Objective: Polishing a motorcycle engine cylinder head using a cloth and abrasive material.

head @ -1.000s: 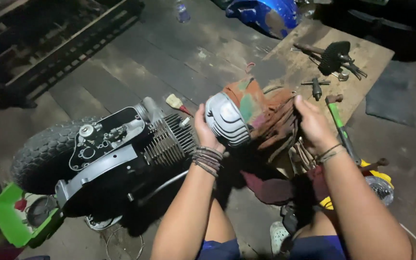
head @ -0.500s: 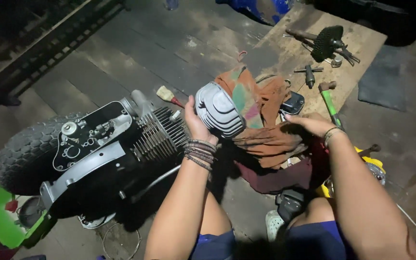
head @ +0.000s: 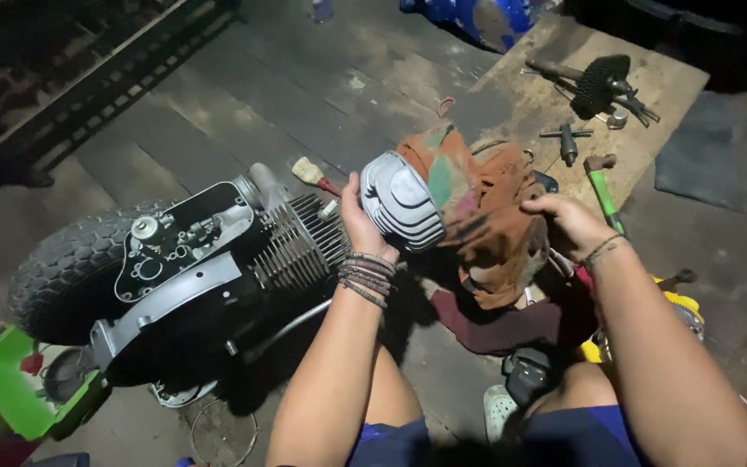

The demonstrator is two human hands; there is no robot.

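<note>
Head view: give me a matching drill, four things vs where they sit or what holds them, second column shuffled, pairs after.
Things:
1. finned cylinder head
2. stained rag
3. green-handled hammer
4. tyre

Places:
A. lying on the wooden board, upper right
B. gripped by the left hand
C. far left, at the end of the engine casing
D. under the right hand, draped against the cylinder head

Pairs: 1-B, 2-D, 3-A, 4-C

Silver ribbed engine cover (head: 401, 201), rust-orange rag (head: 488, 227) with green patches, black knobbly tyre (head: 67, 275), green-handled hammer (head: 603, 192), bright green tray (head: 12, 389).
</note>
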